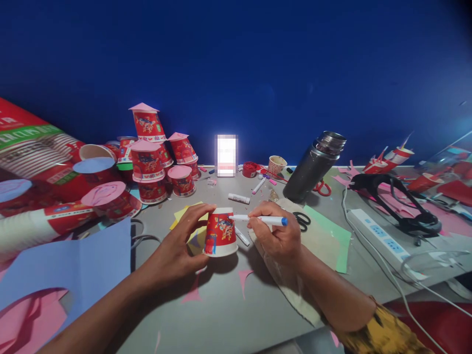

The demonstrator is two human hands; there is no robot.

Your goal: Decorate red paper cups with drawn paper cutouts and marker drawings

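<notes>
A red printed paper cup [224,229] is held upside down just above the table, its white rim downward. My left hand [184,241] grips it from the left, thumb low near the rim and fingers at the top. In my right hand [276,236] is a white marker [263,219] with a blue end, pinched between thumb and fingers. The marker's tip meets the upper right part of the cup's side, or is very close to it. Below, partly behind the cup, lies another white marker [242,236]. A glue stick [239,198] rests farther back.
Stacked red cups [148,162] with pink paper tops stand left. A dark metal bottle [311,167], black-handled scissors [303,221], green paper [337,236] and a power strip [379,236] are to the right. Blue paper [92,265] lies at left, pink scraps [244,280] in front.
</notes>
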